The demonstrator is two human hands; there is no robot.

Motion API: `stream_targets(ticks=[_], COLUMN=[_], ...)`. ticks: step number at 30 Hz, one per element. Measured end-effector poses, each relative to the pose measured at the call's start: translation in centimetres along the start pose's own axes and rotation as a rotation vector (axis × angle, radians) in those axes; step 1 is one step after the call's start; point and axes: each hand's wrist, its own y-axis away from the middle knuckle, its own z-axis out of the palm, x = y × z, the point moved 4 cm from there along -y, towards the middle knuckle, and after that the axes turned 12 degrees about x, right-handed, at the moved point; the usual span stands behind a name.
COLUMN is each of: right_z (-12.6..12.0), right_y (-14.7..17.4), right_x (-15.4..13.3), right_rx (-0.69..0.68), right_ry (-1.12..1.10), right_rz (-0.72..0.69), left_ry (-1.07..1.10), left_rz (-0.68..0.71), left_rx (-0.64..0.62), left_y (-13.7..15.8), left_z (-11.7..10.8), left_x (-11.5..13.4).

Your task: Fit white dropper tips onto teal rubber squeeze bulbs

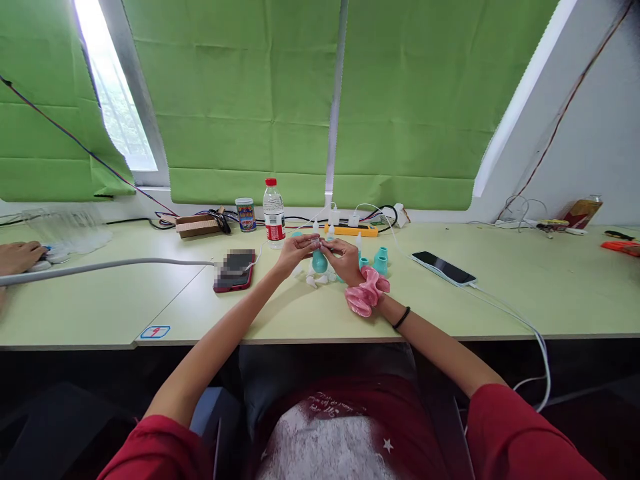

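Observation:
A teal rubber bulb point(319, 262) hangs neck up above the table, its rounded body pointing down. My left hand point(297, 252) is closed in a pinch at the bulb's neck. From the other side, my right hand point(345, 259) also pinches the neck, with a pink scrunchie point(367, 291) round the wrist. The fingertips hide most of the part at the neck. Small white pieces point(313, 281) lie on the table under the hands. More teal pieces point(381, 261) stand beside my right hand, and white pointed tips point(331, 231) show behind both hands.
A red-capped bottle point(275, 220), a can point(245, 215) and a cardboard box point(200, 225) stand at the back. A phone point(235, 270) lies left, another phone point(444, 268) right, with cables. Behind is a yellow power strip point(351, 230). Another person's hand point(21, 257) rests far left.

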Motion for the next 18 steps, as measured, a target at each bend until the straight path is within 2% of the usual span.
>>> stream_targets(ticks=[4, 9, 15, 18], right_z=[-0.08, -0.07, -0.02, 0.07], right_y=[-0.28, -0.86, -0.78, -0.42], right_x=[0.24, 0.27, 0.13, 0.22], right_rx=[-0.011, -0.106, -0.109, -0.099], right_ry=[-0.078, -0.119, -0.097, 0.0], right_rz=[0.102, 0.237, 0.221, 0.14], left_ry=[-0.035, -0.097, -0.004, -0.009], left_rz=[0.008, 0.015, 0.022, 0.02], left_rx=[0.008, -0.008, -0.124, -0.123], left_y=[0.12, 0.05, -0.13, -0.13], left_z=[-0.09, -0.2, 0.11, 0.06], left_x=[0.18, 0.44, 0.26, -0.04])
